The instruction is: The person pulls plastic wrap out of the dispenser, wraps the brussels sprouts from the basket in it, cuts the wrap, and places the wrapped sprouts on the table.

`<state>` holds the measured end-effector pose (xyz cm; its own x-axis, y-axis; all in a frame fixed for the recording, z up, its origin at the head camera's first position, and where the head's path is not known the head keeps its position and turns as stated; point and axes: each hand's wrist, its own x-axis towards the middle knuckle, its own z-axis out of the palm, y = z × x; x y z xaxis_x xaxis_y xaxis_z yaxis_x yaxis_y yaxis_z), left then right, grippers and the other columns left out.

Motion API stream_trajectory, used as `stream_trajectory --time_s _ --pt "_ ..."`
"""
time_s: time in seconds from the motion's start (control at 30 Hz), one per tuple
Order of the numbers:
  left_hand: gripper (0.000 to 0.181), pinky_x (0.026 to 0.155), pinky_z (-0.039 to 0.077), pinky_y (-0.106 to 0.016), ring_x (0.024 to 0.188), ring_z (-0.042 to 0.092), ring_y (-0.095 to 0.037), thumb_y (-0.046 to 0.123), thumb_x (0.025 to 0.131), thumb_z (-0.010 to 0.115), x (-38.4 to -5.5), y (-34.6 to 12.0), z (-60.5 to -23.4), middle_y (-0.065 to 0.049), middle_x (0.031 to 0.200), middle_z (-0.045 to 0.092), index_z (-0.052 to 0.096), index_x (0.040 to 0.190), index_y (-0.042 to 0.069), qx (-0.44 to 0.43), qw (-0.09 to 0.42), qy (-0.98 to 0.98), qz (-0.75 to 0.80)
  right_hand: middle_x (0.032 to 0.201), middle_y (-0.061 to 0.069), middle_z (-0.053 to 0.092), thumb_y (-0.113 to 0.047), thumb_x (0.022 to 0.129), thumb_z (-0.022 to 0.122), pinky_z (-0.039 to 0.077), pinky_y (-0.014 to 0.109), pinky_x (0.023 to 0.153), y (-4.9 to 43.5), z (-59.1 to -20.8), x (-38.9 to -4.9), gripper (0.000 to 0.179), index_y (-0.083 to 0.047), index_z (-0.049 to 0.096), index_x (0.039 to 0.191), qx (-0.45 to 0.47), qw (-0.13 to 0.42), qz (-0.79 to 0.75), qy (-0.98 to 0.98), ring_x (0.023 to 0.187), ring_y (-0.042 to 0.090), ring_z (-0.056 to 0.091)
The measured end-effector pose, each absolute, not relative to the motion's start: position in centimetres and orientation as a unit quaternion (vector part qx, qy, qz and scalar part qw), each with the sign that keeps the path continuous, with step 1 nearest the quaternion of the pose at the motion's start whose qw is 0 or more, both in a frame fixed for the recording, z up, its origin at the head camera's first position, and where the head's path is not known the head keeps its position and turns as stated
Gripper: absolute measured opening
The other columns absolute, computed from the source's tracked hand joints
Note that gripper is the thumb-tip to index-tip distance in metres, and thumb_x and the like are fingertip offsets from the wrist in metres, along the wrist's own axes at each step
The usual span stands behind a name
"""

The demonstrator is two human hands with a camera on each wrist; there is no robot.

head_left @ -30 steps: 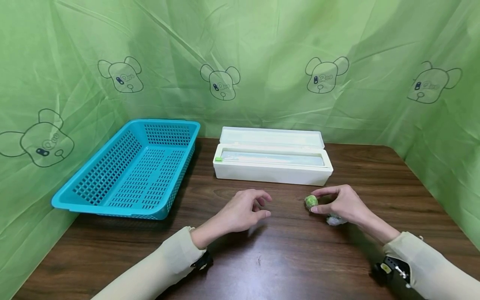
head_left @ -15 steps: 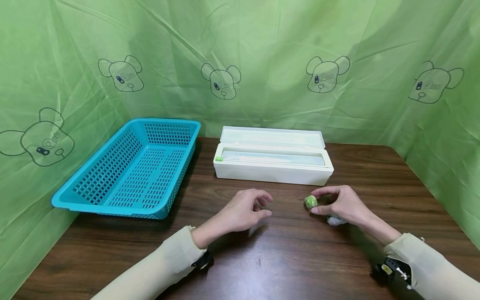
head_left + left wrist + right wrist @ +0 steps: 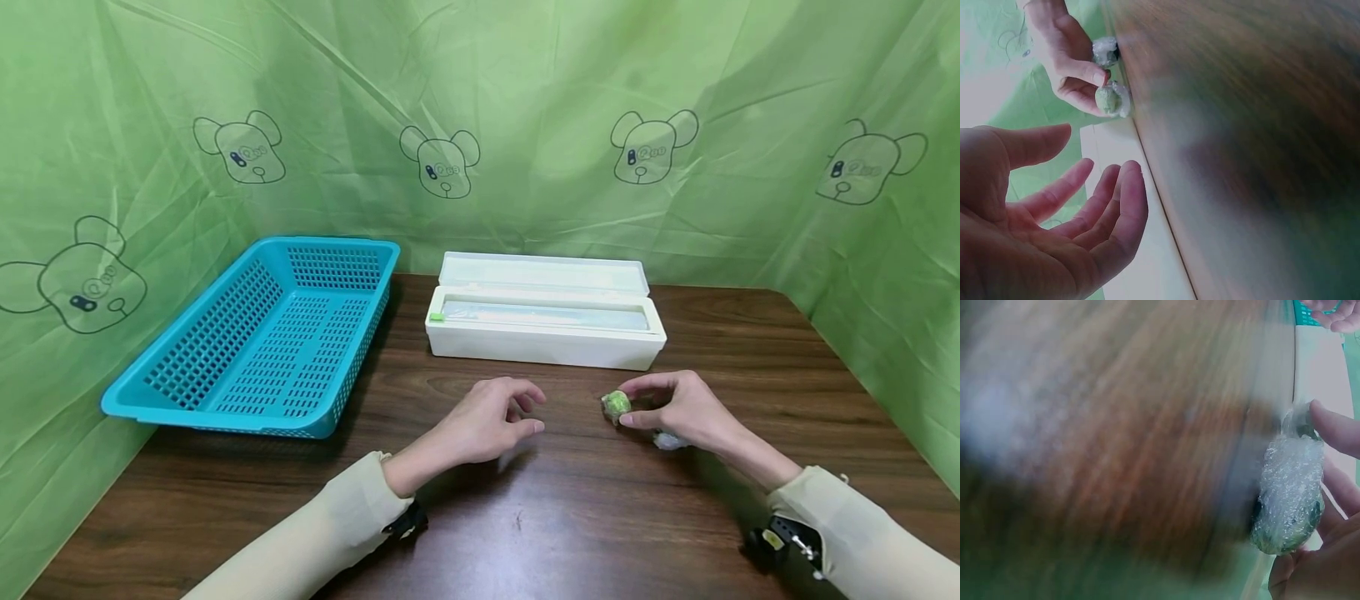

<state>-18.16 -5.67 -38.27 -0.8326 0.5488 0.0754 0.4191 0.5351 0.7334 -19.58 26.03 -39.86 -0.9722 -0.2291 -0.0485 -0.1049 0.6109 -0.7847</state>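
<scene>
In the head view my right hand (image 3: 686,408) pinches a small round green vegetable piece (image 3: 617,406) in clear film, low over the table, between thumb and forefinger. A second film-wrapped lump (image 3: 667,440) shows beneath this hand; the right wrist view has it larger, a longish green bundle (image 3: 1288,500) in crinkled film with dark green at its ends. Whether the two are joined cannot be told. My left hand (image 3: 491,421) hovers near the table's middle, fingers loosely bent, holding nothing; its relaxed fingers (image 3: 1132,206) show in the left wrist view.
A white cling film dispenser (image 3: 547,343) with its lid raised and a green slider stands at the back middle. The blue plastic basket (image 3: 363,333) sits at the left. Green printed cloth (image 3: 540,75) walls in the dark wooden table (image 3: 570,517).
The wrapped green piece has shifted slightly left and turned a little in my right fingers. My left hand, the basket and the dispenser stay where they were.
</scene>
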Motion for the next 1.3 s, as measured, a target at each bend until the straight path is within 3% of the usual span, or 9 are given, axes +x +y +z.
stream_trajectory --time_s 0.5,0.63,0.8,1.1,1.3 --pt "0.026 0.077 0.054 -0.028 0.084 0.067 -0.012 0.013 0.097 0.077 -18.2 -5.6 -38.1 -0.011 0.108 0.073 0.073 0.121 0.005 0.279 0.084 0.87 0.397 0.099 0.0 0.078 -0.034 0.078 0.095 0.049 0.027 0.077 25.7 -40.2 -20.4 0.041 -0.011 0.083 0.109 -0.092 0.068 -0.375 0.92 0.096 0.019 0.064" --pt "0.025 0.077 0.054 -0.028 0.084 0.067 -0.012 0.013 0.097 0.077 -18.2 -5.7 -38.1 -0.011 0.107 0.073 0.073 0.12 0.005 0.279 0.085 0.869 0.4 0.1 0.0 0.078 -0.031 0.078 0.095 0.049 0.025 0.08 25.7 -40.1 -20.4 0.044 -0.009 0.081 0.113 -0.106 0.064 -0.383 0.916 0.098 0.019 0.066" --pt "0.025 0.077 0.054 -0.028 0.086 0.068 -0.013 0.013 0.097 0.077 -18.2 -5.7 -38.1 -0.01 0.107 0.073 0.073 0.12 0.006 0.274 0.086 0.87 0.401 0.103 0.004 0.077 -0.023 0.079 0.095 0.051 0.025 0.074 25.7 -40.0 -20.2 0.053 -0.004 0.076 0.125 -0.119 0.074 -0.419 0.897 0.092 0.019 0.068" --pt "0.025 0.077 0.054 -0.028 0.085 0.068 -0.013 0.013 0.097 0.077 -18.3 -5.8 -38.2 -0.008 0.105 0.072 0.073 0.12 0.006 0.274 0.086 0.871 0.399 0.091 0.003 0.072 -0.026 0.078 0.096 0.046 0.027 0.064 25.4 -39.9 -19.9 0.053 -0.009 0.077 0.124 -0.124 0.063 -0.41 0.901 0.074 0.014 0.056" --pt "0.024 0.076 0.054 -0.028 0.085 0.068 -0.013 0.013 0.097 0.077 -18.3 -5.7 -38.1 -0.009 0.105 0.073 0.073 0.12 0.006 0.279 0.085 0.868 0.401 0.092 0.006 0.067 -0.03 0.081 0.093 0.045 0.027 0.067 27.2 -38.6 -19.0 0.052 -0.01 0.076 0.126 -0.143 0.056 -0.38 0.912 0.081 0.018 0.054"
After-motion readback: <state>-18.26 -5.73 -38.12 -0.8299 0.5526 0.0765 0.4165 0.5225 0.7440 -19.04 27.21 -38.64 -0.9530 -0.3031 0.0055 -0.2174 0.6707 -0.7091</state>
